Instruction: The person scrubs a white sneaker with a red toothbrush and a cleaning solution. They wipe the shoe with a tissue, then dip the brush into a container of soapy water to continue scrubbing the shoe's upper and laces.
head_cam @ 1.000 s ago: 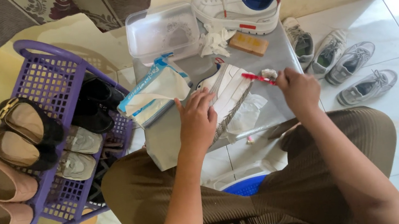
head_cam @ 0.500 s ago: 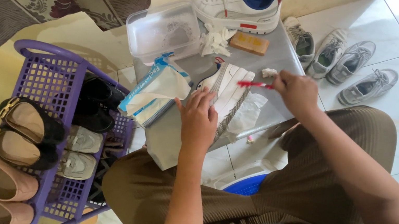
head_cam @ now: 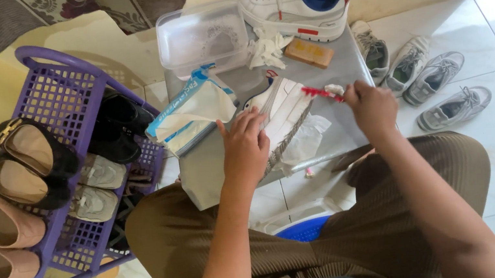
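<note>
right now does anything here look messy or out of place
Mildly: a crumpled white cloth lies loose on the grey table, and the white sneaker under the left hand lies tipped on its side. Nothing spilled or broken.

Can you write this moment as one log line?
left hand: steadies white sneaker | right hand: holds red toothbrush on sneaker | surface: grey table
</note>
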